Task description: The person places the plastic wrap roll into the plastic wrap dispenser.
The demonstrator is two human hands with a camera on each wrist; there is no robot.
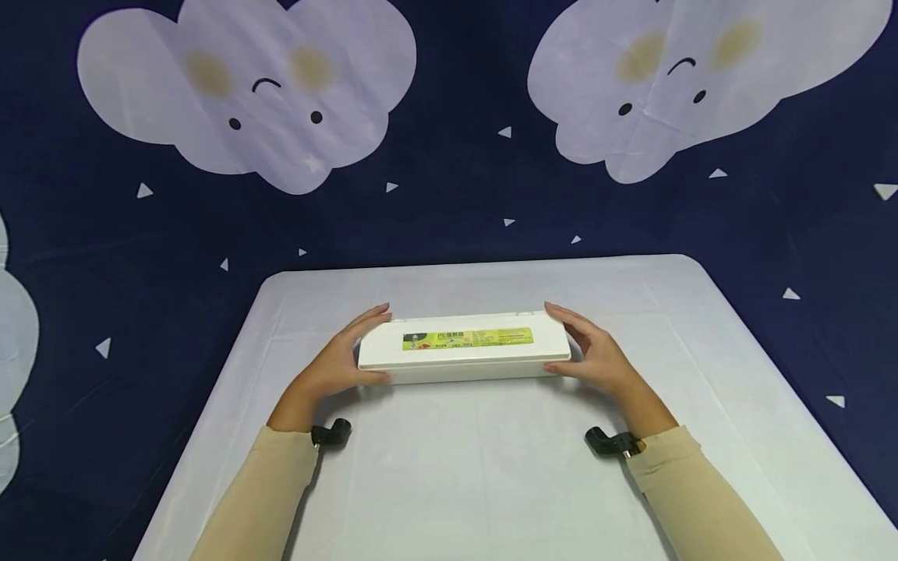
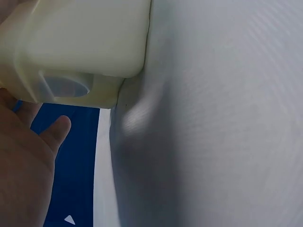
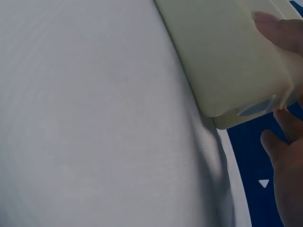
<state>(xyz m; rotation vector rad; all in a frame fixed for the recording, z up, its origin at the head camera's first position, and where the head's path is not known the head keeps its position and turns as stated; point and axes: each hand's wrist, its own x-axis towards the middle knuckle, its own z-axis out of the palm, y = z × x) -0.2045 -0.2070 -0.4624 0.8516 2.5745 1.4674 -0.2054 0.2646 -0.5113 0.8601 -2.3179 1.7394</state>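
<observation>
A long white plastic box (image 1: 470, 362) lies lengthwise across the white table, its lid down. A yellow-green label (image 1: 468, 338) with printed writing runs along the lid. My left hand (image 1: 344, 354) grips the box's left end, thumb at the front side and fingers behind. At the opposite end my right hand (image 1: 592, 351) holds it the same way, thumb in front. In the left wrist view the box's end (image 2: 80, 42) shows a rounded recess and meets the cloth. The right wrist view shows my thumb (image 3: 277, 30) against the box's long side.
A white cloth-covered table (image 1: 477, 467) with rounded far corners lies under the box. Beyond it hangs or spreads a dark blue fabric (image 1: 463, 195) with pale clouds and small triangles. A black camera mount (image 1: 331, 433) sits at the left wrist, another mount (image 1: 610, 441) at the right.
</observation>
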